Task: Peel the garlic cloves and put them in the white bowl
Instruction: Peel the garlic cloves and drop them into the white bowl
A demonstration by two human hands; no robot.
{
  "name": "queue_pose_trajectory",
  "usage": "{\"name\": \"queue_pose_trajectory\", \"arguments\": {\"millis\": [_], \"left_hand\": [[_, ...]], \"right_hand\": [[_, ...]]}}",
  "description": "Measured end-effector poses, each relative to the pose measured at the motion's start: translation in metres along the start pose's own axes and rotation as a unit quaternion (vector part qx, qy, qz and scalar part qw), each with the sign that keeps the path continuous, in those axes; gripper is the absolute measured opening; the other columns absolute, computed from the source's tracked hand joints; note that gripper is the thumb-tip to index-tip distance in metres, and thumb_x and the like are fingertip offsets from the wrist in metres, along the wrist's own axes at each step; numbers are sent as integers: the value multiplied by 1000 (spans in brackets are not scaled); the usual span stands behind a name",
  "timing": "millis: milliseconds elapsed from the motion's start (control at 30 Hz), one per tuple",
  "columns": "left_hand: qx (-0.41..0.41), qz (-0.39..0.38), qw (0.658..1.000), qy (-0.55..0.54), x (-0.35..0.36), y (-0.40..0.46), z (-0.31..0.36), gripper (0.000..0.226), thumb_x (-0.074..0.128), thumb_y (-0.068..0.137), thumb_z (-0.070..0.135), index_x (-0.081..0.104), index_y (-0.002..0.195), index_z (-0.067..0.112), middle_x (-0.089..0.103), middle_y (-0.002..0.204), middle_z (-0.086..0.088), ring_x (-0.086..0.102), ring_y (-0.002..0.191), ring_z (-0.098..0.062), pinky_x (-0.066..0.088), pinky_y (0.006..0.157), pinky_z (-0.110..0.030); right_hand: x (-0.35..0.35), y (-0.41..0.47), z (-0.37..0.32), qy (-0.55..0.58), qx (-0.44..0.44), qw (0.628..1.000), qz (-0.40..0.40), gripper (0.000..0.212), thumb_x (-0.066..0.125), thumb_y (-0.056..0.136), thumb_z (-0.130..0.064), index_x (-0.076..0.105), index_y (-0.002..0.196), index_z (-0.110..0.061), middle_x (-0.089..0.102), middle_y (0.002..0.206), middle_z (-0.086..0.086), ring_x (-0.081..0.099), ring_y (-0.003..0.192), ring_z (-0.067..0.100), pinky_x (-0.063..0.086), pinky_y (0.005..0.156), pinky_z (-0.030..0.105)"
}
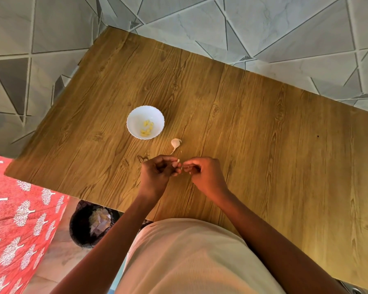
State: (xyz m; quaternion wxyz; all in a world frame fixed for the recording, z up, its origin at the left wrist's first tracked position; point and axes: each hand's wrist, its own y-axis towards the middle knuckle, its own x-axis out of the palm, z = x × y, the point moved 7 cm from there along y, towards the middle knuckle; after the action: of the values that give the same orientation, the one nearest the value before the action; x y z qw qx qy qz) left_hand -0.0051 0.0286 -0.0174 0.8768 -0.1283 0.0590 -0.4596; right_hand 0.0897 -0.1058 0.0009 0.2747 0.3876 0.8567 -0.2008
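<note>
A white bowl with a scalloped rim stands on the wooden table and holds several peeled yellowish cloves. Just right of and nearer than the bowl lies the rest of a garlic bulb with its thin stem. Close in front of it my left hand pinches a small pale garlic clove at its fingertips. My right hand meets it fingertip to fingertip, its fingers curled and pinching at the clove's skin. How much skin is still on the clove is too small to tell.
A dark bin with papery scraps inside stands on the floor below the table's near left edge. A red patterned cloth fills the lower left. Tiled wall runs behind the table.
</note>
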Motion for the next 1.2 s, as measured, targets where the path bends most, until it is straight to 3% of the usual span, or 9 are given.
{"name": "queue_pose_trajectory", "arguments": {"millis": [167, 300, 467, 567, 767, 1200], "left_hand": [[-12, 19, 1000, -10, -2, 0, -2, 11, 69, 95, -2, 74, 101, 5, 77, 84, -14, 75, 81, -34, 63, 78, -42], [-4, 23, 1000, -7, -3, -1, 0, 10, 68, 96, -2, 75, 101, 4, 76, 85, -16, 74, 82, -36, 63, 78, -41], [9, -8, 1000, -9, 7, -7, 7, 10, 68, 95, -3, 74, 102, -1, 77, 89, -12, 73, 80, -25, 60, 73, -30], [4, 0, 999, -32, 8, -9, 9, 9, 70, 94, -1, 74, 102, 0, 77, 87, -15, 73, 76, -24, 60, 71, -29], [11, 39, 998, -46, 10, -14, 13, 9, 73, 92, -2, 74, 101, -2, 77, 86, -15, 74, 75, -27, 60, 70, -28], [49, 35, 997, -38, 14, -18, 21, 16, 76, 89, 0, 77, 105, -2, 80, 89, -9, 76, 75, -25, 62, 73, -30]], "right_hand": [[-5, 0, 0, 5, -3, 999, 45, 14, 81, 84, -7, 78, 96, -14, 75, 88, -7, 69, 79, -1, 57, 73, 15], [-13, -1, -8, 41, -25, 995, 90, 20, 77, 90, -8, 77, 109, -13, 77, 100, -4, 69, 89, 0, 52, 78, 9], [-17, 1, -14, 141, -24, 985, 93, 16, 75, 90, -6, 80, 106, -9, 79, 98, -2, 74, 88, 9, 61, 79, 31], [-20, 1, -12, 176, -20, 979, 99, 16, 76, 89, -4, 80, 103, -9, 79, 96, -1, 75, 89, 10, 62, 81, 36], [-19, -3, -8, 241, 7, 967, 83, 24, 78, 84, 4, 78, 105, -7, 79, 96, 2, 76, 93, 14, 61, 87, 35], [-23, -4, -5, 336, 51, 936, 90, 20, 80, 83, 3, 78, 102, -1, 79, 93, 8, 77, 92, 23, 61, 86, 37]]}}
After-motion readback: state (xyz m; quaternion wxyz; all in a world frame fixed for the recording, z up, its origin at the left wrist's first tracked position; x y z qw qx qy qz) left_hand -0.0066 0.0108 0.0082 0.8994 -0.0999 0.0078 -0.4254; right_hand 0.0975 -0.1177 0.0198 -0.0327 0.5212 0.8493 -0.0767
